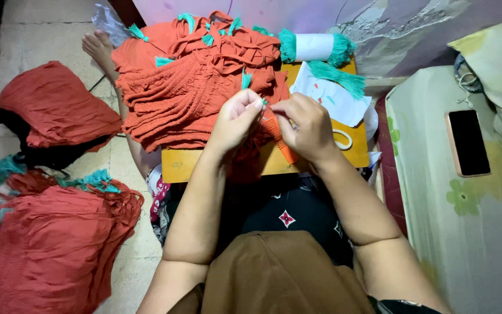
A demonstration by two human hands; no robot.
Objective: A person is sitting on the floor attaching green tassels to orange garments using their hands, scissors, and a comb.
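Observation:
My left hand (236, 119) and my right hand (307, 129) meet over a small wooden table (222, 164). Between their fingertips they pinch an orange fabric strap (280, 139) with a bit of teal thread at its end. The strap hangs down from my right hand toward the table's front edge. A heap of orange crinkled garments (187, 81) with teal tassels lies on the table just behind my left hand.
A bundle of teal tassels with a white wrap (315, 47) and a white plastic bag (332, 96) lie at the table's back right. More orange garments (53, 244) sit piled on the floor at left. A phone (467, 142) rests on the bed at right. A bare foot (99, 49) shows at top left.

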